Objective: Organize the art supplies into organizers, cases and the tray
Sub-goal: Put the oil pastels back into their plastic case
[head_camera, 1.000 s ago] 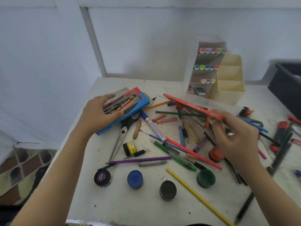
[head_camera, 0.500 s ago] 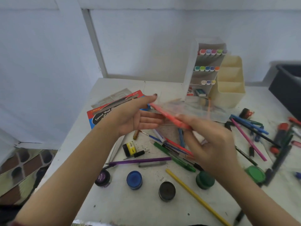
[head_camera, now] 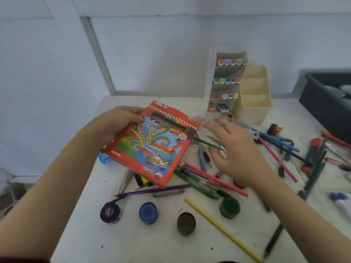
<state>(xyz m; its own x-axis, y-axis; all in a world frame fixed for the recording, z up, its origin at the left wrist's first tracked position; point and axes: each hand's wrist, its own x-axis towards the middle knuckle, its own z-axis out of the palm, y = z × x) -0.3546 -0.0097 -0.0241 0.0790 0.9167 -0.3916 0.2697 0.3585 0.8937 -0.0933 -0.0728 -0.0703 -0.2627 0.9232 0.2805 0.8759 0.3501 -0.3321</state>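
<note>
The left hand (head_camera: 117, 120) grips the red pencil box (head_camera: 152, 147) by its far corner, tilted above the counter's (head_camera: 133, 243) left side. The right hand (head_camera: 237, 152) hovers empty, fingers spread, just right of the box. The red pencil (head_camera: 214, 179) lies diagonally below, nearer that hand.

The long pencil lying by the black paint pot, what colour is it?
The pencil is yellow; the head view shows it.

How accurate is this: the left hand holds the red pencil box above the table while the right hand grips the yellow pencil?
Partly wrong. The head view shows the left hand holding the red pencil box above the table, but the right hand holds nothing, fingers spread; the yellow pencil lies on the table.
</note>
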